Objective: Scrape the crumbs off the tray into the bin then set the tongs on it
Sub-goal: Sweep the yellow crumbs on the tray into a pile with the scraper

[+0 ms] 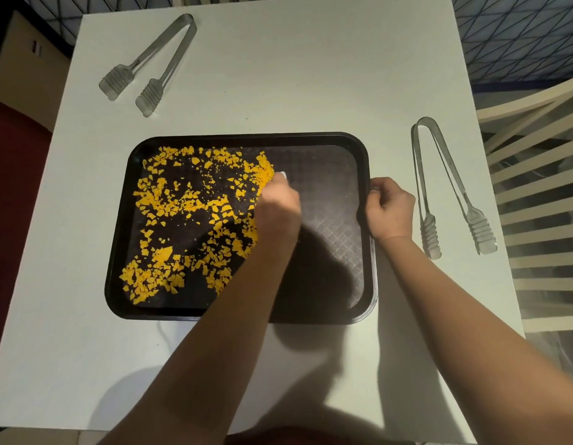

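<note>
A white table (278, 75) fills nearly the whole view, with a pale slatted chair (535, 194) tucked in at three o'clock and dark patterned flooring beyond twelve.

The black tray (330, 149) sits at the centre of the table. Its right third looks swept bare, while yellow crumbs (182, 207) cover the rest, thickest toward nine and seven o'clock. So I'd judge the scraping as only just begun: nothing has reached a bin, and I can see no bin from here.

Two clear tongs wait on the tabletop, well apart from each other: the right tongs (452, 187) lie just past the tray's three o'clock edge, and the far tongs (150, 65) lie up at eleven. Neither is on the tray yet.

The right hand (391, 207) curls round the tray's rim at three o'clock, steadying it. The left hand (278, 200) is closed around a small white scraper (282, 175), of which only the tip shows, pressed against the crumbs' edge.
</note>
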The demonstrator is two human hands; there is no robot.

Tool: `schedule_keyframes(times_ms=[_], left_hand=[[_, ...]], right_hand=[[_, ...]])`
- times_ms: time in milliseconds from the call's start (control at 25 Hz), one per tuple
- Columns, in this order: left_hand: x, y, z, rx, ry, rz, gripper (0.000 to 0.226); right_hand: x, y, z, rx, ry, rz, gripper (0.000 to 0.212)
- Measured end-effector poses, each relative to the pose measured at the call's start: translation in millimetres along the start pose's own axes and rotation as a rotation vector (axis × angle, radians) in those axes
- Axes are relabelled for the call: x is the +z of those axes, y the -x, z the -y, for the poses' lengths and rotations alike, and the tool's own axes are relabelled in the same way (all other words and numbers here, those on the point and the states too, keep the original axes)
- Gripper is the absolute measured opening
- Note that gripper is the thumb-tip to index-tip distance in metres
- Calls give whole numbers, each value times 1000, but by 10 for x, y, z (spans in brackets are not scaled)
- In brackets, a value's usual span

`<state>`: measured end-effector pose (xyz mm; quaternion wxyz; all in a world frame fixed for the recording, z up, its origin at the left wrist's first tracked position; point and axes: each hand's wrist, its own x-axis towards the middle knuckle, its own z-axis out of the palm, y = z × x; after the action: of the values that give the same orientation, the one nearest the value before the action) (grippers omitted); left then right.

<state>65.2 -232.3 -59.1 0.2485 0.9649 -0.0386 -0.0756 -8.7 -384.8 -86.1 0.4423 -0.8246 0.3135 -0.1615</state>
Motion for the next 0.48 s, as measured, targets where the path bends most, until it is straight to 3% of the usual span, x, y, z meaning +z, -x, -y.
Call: schedule_keyframes(times_ms=[200, 360, 480], left_hand=[[-99, 178, 16, 275, 105, -187, 10], [103, 638, -146, 377, 33, 13, 9], [133, 711, -71, 232, -34, 200, 18]], right_hand=[[-1, 5, 9, -4, -6, 3, 35], [-7, 10, 20, -10, -2, -2, 35], [-10, 19, 40, -7, -10, 0, 36]])
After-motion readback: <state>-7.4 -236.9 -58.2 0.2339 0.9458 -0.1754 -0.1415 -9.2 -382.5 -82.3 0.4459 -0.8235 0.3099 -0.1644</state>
